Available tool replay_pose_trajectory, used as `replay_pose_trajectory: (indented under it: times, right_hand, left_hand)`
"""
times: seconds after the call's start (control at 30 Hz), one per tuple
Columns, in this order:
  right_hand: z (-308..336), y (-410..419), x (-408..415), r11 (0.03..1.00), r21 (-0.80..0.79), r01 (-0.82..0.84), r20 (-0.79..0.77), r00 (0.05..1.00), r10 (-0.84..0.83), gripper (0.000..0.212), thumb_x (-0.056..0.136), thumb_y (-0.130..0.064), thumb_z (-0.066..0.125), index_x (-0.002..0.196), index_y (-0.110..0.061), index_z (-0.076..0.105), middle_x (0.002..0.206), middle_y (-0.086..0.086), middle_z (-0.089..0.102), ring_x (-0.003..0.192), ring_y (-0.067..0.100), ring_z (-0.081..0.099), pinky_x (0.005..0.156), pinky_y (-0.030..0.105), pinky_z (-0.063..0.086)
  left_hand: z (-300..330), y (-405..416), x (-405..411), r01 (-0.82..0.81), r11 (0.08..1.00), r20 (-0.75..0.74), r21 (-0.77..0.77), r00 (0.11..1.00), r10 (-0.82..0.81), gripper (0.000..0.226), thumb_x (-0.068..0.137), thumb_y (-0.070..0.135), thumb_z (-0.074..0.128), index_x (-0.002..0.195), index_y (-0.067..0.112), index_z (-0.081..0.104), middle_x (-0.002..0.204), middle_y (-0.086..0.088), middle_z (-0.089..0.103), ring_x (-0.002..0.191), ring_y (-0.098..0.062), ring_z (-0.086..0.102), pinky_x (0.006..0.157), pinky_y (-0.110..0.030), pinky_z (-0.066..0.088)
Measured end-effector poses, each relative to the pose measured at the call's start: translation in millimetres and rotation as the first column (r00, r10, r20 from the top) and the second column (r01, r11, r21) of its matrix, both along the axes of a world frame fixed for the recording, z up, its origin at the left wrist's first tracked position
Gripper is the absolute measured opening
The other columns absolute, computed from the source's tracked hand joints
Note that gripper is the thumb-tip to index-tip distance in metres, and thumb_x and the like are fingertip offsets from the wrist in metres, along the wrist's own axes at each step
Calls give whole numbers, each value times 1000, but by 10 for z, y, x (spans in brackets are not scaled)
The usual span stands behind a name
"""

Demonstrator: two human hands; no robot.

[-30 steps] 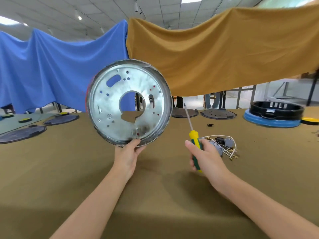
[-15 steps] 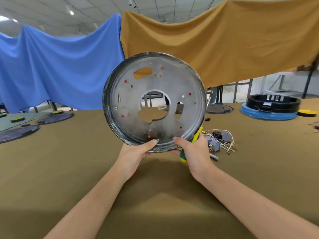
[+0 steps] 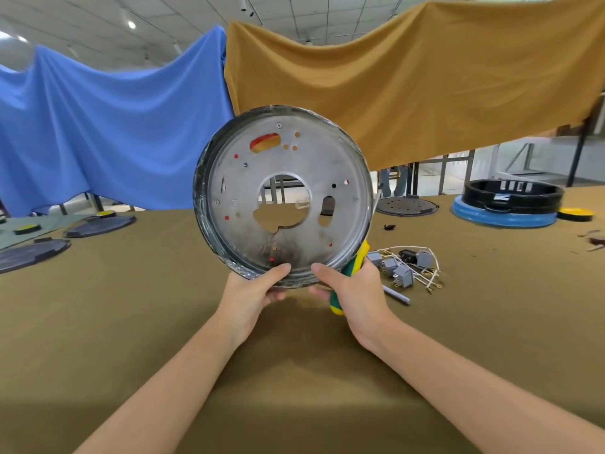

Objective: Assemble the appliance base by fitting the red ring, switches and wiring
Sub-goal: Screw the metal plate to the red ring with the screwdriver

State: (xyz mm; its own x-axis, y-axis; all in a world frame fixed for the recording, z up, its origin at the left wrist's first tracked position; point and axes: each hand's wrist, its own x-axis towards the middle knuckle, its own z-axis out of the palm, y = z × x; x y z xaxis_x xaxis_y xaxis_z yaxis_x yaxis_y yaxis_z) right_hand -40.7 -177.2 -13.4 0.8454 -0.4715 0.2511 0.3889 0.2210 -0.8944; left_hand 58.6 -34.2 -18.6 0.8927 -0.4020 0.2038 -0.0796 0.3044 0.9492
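A round metal plate (image 3: 284, 198) stands upright on edge above the table (image 3: 131, 322), straight before the person. The left hand (image 3: 253, 294) holds its lower rim from the left and the right hand (image 3: 352, 291) from the right, thumbs on the near face. A screwdriver (image 3: 350, 273) sits in the right hand, behind the plate's lower right edge. Just right of that hand, a cluster of switches and wires (image 3: 404, 265) lies on the table. Farther right and back sits a round housing (image 3: 510, 198) on a ring. Flat discs (image 3: 32, 255) lie far left. Hanging cloths (image 3: 393, 77) span the back, behind the table.
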Motion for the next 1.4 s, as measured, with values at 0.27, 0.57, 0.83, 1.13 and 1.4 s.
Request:
replay_pose_trajectory:
  times: [0.27, 0.57, 0.83, 1.13, 1.4]
  right_hand:
    - [13, 72, -36, 988, -145, 46, 34, 999, -41, 35, 81, -4, 78, 110, -13, 62, 101, 2, 75, 87, 23, 74, 67, 31, 61]
    - [15, 99, -59, 979, -179, 100, 39, 995, -94, 31, 84, -7, 75, 108, -22, 60, 100, -8, 73, 84, 15, 73, 61, 26, 60]
    - [19, 117, -64, 983, -170, 62, 16, 998, -60, 28, 88, -3, 70, 111, -13, 59, 101, 4, 74, 78, 20, 75, 59, 27, 60]
    - [25, 156, -73, 983, -182, -12, -20, 1000, 8, 24, 88, -11, 72, 109, -10, 60, 92, 8, 75, 74, 28, 74, 59, 35, 61]
    - [36, -69, 8, 981, 41, 189, -117, 976, -183, 20, 88, 3, 63, 105, -6, 59, 86, 13, 74, 55, 22, 69, 49, 28, 56]
  left_hand:
    - [37, 27, 13, 88, 992, -212, -87, 972, -105, 18, 83, -1, 70, 98, 10, 70, 87, -6, 75, 69, -13, 70, 56, -22, 54]
    - [82, 1, -50, 155, 983, -235, -100, 956, -175, 12, 70, 8, 76, 82, 10, 77, 90, -8, 72, 72, -12, 67, 56, -20, 53]
    - [115, -18, -98, 84, 994, -251, -75, 963, -101, 15, 88, 5, 67, 103, 7, 67, 91, -8, 71, 65, -12, 62, 51, -20, 50]
    - [133, -1, -34, 49, 993, -395, -111, 914, -90, 12, 85, 2, 59, 94, 10, 62, 78, -5, 67, 53, -12, 56, 44, -21, 41]
    - [108, 24, -22, 133, 989, -250, -62, 958, -144, 17, 90, 15, 68, 107, 13, 66, 103, -9, 70, 82, -20, 70, 63, -32, 58]
